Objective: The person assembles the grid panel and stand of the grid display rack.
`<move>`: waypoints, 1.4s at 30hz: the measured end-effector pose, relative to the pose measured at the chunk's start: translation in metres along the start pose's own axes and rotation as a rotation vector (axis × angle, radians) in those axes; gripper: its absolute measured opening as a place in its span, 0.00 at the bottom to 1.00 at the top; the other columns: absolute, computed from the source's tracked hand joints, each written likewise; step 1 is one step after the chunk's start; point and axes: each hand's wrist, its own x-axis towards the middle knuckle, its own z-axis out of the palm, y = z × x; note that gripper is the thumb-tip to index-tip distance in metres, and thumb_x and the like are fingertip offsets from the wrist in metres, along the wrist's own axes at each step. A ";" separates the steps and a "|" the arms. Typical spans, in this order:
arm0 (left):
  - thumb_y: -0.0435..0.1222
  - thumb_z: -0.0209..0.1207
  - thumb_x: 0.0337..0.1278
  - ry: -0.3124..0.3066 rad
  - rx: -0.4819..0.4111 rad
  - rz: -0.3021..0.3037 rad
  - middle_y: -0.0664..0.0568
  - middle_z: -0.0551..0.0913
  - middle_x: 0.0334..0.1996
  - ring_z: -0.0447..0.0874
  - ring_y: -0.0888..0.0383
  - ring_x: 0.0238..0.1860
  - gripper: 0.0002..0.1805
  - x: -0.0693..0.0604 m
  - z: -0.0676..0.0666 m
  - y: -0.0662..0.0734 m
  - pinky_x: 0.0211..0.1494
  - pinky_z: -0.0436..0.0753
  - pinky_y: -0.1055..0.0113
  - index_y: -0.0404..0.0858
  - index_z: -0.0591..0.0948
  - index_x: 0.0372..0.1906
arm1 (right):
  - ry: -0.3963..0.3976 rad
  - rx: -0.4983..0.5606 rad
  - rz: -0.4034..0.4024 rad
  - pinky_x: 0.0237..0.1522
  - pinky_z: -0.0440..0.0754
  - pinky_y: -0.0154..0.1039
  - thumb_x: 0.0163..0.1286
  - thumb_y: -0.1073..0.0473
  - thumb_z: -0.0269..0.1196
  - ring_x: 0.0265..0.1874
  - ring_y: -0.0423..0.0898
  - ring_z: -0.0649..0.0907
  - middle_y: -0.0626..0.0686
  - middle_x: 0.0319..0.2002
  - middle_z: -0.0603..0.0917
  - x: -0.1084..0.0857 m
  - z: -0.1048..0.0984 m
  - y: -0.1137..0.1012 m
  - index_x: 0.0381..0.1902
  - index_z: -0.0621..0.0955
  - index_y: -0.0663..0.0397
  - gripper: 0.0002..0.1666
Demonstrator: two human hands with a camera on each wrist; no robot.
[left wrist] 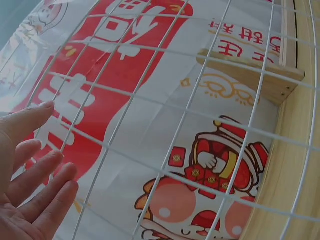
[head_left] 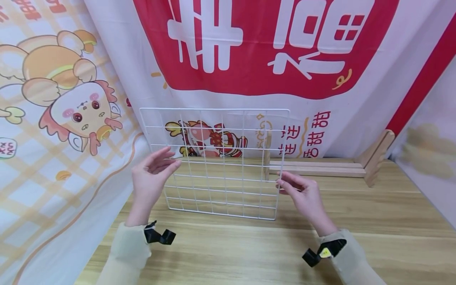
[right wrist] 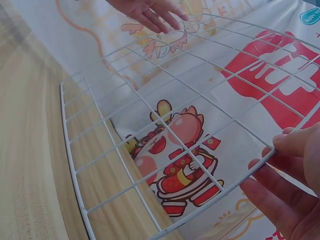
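A white wire grid panel (head_left: pixel 221 214) stands roughly upright on the wooden table, its lower edge at the tabletop. At its right edge, my right hand (head_left: pixel 304 194) pinches the frame wire between thumb and fingers; the right wrist view shows this hold on the grid's rim (right wrist: pixel 272 148). My left hand (head_left: pixel 147 180) is beside the panel's left edge. In the left wrist view the left hand's fingers (left wrist: pixel 50 200) are extended and loose, with no wire between them and the thumb.
Behind the grid lies a pale wooden stand (head_left: pixel 317 168) with a long rail and upright end pieces (head_left: pixel 379 158). A printed cloth (head_left: pixel 249 83) with red and white characters hangs at the back, and a cartoon-patterned cloth (head_left: pixel 21 178) covers the left side. The wooden tabletop (head_left: pixel 228 249) extends in front.
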 end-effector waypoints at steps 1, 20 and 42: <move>0.34 0.76 0.54 -0.021 -0.004 -0.009 0.46 0.88 0.50 0.89 0.52 0.46 0.25 0.000 0.002 0.001 0.50 0.86 0.68 0.42 0.85 0.58 | 0.000 -0.001 0.001 0.41 0.88 0.50 0.70 0.75 0.64 0.37 0.54 0.89 0.68 0.46 0.86 0.000 0.000 -0.001 0.51 0.83 0.74 0.13; 0.45 0.73 0.59 -0.072 -0.020 -0.153 0.46 0.89 0.45 0.90 0.51 0.39 0.25 0.019 0.023 0.006 0.47 0.88 0.66 0.36 0.85 0.56 | -0.009 0.000 -0.029 0.40 0.89 0.45 0.70 0.74 0.64 0.38 0.50 0.89 0.67 0.47 0.86 0.000 -0.002 0.015 0.52 0.83 0.74 0.14; 0.37 0.71 0.61 -0.020 -0.112 -0.127 0.45 0.89 0.41 0.90 0.51 0.39 0.17 0.018 0.028 0.001 0.44 0.89 0.62 0.29 0.85 0.49 | -0.010 -0.071 0.012 0.42 0.88 0.36 0.70 0.61 0.70 0.40 0.44 0.88 0.58 0.44 0.89 -0.002 -0.015 0.032 0.51 0.86 0.63 0.15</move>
